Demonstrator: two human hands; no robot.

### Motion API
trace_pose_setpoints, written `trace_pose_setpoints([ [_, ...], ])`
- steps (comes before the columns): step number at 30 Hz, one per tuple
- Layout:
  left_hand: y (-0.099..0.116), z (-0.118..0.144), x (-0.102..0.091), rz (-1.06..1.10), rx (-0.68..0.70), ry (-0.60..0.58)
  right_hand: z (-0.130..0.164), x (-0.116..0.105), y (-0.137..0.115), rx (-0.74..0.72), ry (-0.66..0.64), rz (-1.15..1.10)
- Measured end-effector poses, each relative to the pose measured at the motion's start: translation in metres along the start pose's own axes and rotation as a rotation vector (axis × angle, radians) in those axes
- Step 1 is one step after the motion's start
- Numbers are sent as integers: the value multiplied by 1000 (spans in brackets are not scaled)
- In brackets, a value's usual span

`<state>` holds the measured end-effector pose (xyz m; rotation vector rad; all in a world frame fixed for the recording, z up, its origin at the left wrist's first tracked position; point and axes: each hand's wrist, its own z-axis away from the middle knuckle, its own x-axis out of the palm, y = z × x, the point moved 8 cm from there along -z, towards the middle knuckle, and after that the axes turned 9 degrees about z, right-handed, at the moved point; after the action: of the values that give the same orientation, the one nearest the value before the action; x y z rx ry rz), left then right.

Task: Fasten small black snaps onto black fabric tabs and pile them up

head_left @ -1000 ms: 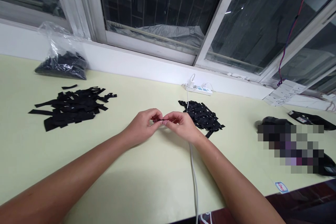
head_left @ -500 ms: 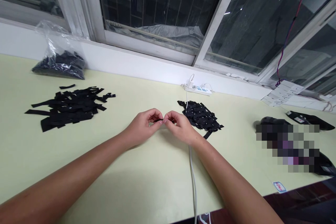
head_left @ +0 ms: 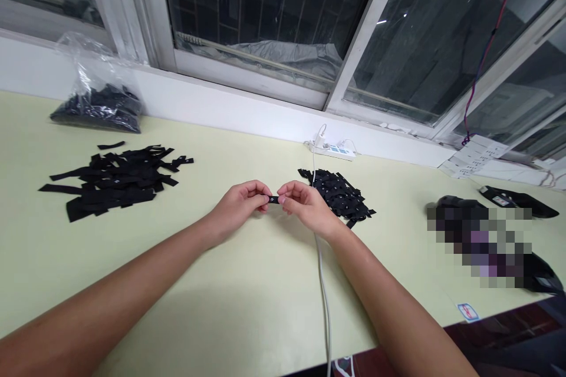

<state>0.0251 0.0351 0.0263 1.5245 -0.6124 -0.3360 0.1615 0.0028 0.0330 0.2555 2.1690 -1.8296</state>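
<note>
Between my two hands a short black fabric strip (head_left: 273,199) with a small pale mark is stretched just above the table. My left hand (head_left: 244,206) pinches its left end between thumb and fingers. The right end is pinched the same way by my right hand (head_left: 305,207). Beyond my right wrist lies a compact pile of black strips (head_left: 340,193) with small pale marks. A looser heap of black strips (head_left: 121,177) spreads on the left, some ends sticking out.
A clear plastic bag (head_left: 99,103) of black pieces stands at the back left. By the wall lies a white power strip (head_left: 333,150). A pale cable (head_left: 324,294) runs under my right forearm to the front edge. Black items (head_left: 519,201) lie on the right, partly blurred.
My hands have moved slightly apart, and the middle of the black strip with its pale mark now shows between them. The piles look unchanged.
</note>
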Motion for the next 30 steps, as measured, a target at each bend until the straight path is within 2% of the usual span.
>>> trace_pose_setpoints([
  [3, -5, -3, -5, -1, -30, 53, -2, -13, 3, 45, 13, 18],
  [5, -8, -4, -11, -15, -39, 101, -1, -33, 7, 100, 55, 91],
  [7, -8, -5, -17, -45, -16, 138, 3, -63, 12, 164, 135, 257],
  [11, -3, -5, -25, -124, 40, 167, 16, -133, 22, 305, 388, 681],
  [14, -3, -6, -28, -149, 41, 162, 23, -161, 38, 433, 469, 794],
  [19, -5, -8, -30, -165, 36, 152, 28, -176, 51, 505, 550, 818],
  [24, 4, -5, -32, -283, 105, 181, 39, -185, 36, 519, 701, 990],
  [27, 9, -2, -38, -342, 97, 257, 46, -185, 18, 450, 853, 1044],
  [30, 10, -2, -40, -200, 75, 267, 42, -168, -1, 290, 910, 947],
])
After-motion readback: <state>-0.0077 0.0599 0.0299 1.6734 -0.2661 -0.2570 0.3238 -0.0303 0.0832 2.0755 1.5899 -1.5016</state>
